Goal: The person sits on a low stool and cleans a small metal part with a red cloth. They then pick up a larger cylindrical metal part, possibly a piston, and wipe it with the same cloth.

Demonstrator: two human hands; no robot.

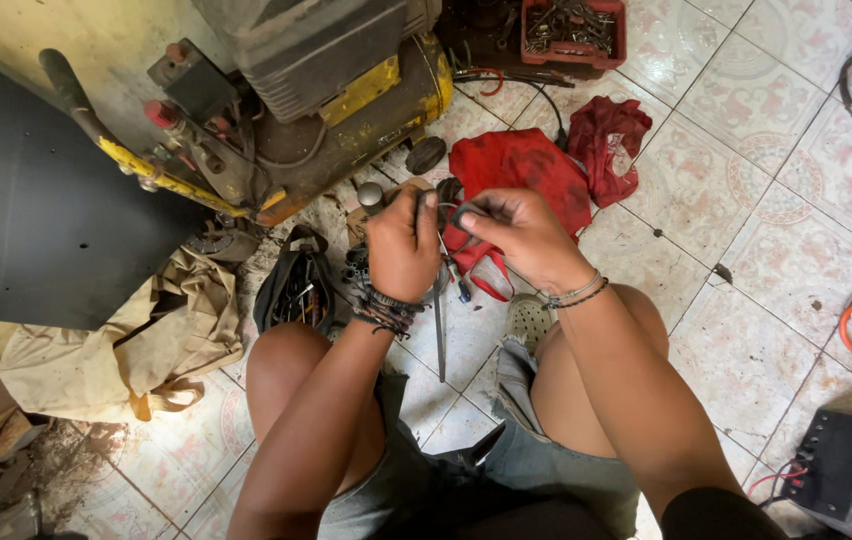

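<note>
— Looking down between the knees, what do the two hands hold?

— Both hands are close together, almost touching. The left hand point(403, 243) is closed in a fist around the top of a thin dark metal rod point(440, 320). The right hand point(518, 232) pinches with its fingertips a small dark piece, maybe a clip or a loop of cable; I cannot tell which, it is too small.

— How does the rod lie?

— Its long axis goes straight down from the left fist toward the tiled floor point(746, 330), between the two thighs. The lower end hangs free, just above the tiles, I think.

— Which hand is nearer to the small piece?

— The right one holds it already. The left thumb is just beside it, so the two meet at the top of the rod.

— What is around them?

— Beyond the hands lies a red cloth point(521, 165), and farther away a second red rag point(608, 135). To the left of the left hand stands a yellow air compressor point(346, 100), very near, with an open black tool pouch point(296, 290) below it. To the right of the right hand the floor has more room.
</note>
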